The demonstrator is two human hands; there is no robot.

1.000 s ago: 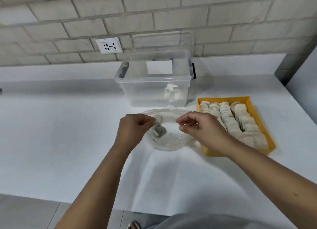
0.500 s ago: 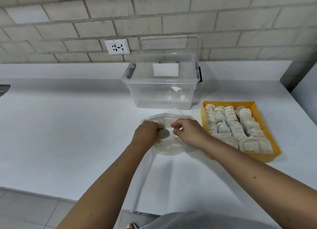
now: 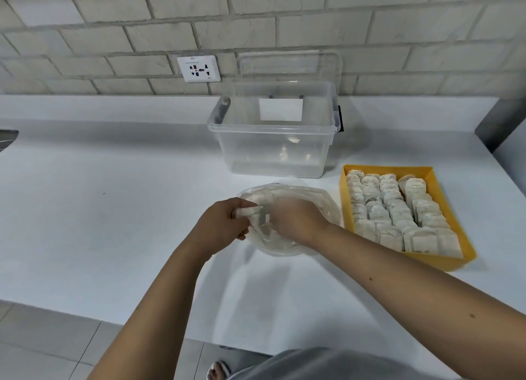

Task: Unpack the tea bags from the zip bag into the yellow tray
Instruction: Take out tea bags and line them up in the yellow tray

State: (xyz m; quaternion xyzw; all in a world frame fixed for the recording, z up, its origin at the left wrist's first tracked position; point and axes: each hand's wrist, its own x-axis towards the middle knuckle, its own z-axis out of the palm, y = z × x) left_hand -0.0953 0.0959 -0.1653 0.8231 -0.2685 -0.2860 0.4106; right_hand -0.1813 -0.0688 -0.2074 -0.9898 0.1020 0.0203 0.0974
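The white counter (image 3: 113,223) carries a clear tub (image 3: 270,155), the zip bag (image 3: 323,206) and the yellow tray (image 3: 444,263).

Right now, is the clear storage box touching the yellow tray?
Apart. The head view shows a strip of bare white counter between the clear storage box and the yellow tray, at their nearest corners.

— What is the socket (image 3: 198,68) set in?
— A wall (image 3: 284,15) of pale grey bricks, evenly lit.
— And below the socket?
— A white surface (image 3: 113,209) runs left and right, with a low white ledge against the wall.
— Lower still?
— The surface's near edge, then a floor (image 3: 42,345) of light grey tiles.
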